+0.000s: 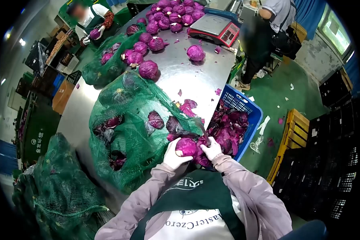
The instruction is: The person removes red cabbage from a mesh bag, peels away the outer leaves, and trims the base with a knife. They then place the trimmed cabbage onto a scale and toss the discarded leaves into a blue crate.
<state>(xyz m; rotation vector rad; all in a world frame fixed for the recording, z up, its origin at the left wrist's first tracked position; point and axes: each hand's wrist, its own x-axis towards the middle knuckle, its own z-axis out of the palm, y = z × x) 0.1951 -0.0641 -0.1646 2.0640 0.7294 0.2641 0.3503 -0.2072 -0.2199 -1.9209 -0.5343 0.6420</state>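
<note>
My left hand [177,157], in a white glove, is closed around a trimmed red cabbage [186,147] close to my apron. My right hand [211,148], also gloved, grips a knife [203,129] whose blade points up and away from me. Loose purple leaves [202,161] hang just below and between the hands. Beyond my right hand, a blue crate [249,107] is filled with cabbage leaves. Left of my hands, a green mesh bag [122,102] lies on the steel table [175,86] with several dark, untrimmed cabbages inside.
A pile of red cabbages [174,16] and a red scale [224,33] occupy the table's far end. Another stuffed green net bag [64,184] stands at lower left. Two people work beyond the table. Black crates [328,148] and a yellow pallet [290,138] stand on the right.
</note>
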